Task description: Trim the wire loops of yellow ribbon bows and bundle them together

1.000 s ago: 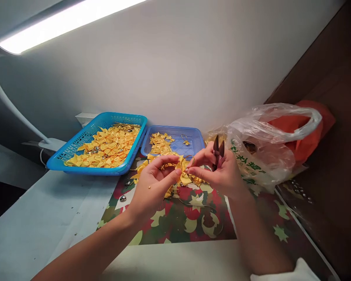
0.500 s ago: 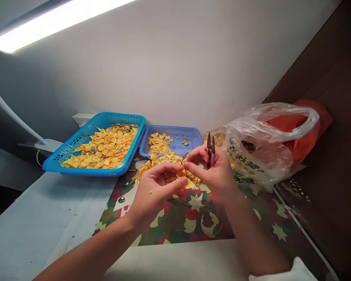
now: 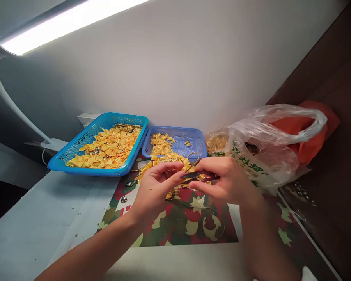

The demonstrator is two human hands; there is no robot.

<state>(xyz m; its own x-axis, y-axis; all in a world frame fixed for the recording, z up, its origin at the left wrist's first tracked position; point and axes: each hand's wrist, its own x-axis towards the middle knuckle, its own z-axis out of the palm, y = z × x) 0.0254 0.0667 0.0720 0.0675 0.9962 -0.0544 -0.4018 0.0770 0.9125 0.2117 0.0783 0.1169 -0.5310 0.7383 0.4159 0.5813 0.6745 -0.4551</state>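
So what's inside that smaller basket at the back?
A heap of yellow bows on the left of the smaller basket, and a small yellow piece with a thin loop on the right. Whatever lies beneath the heap is covered.

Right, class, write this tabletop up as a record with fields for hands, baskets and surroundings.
Left hand: fingertips beside gold loop, grip unclear
Right hand: holds dark hand tool, pliers or snips
Turquoise basket: piled with yellow bows
Smaller blue basket: fewer yellow pieces
Right side: clear green-printed plastic bag
Light: desk lamp, lit
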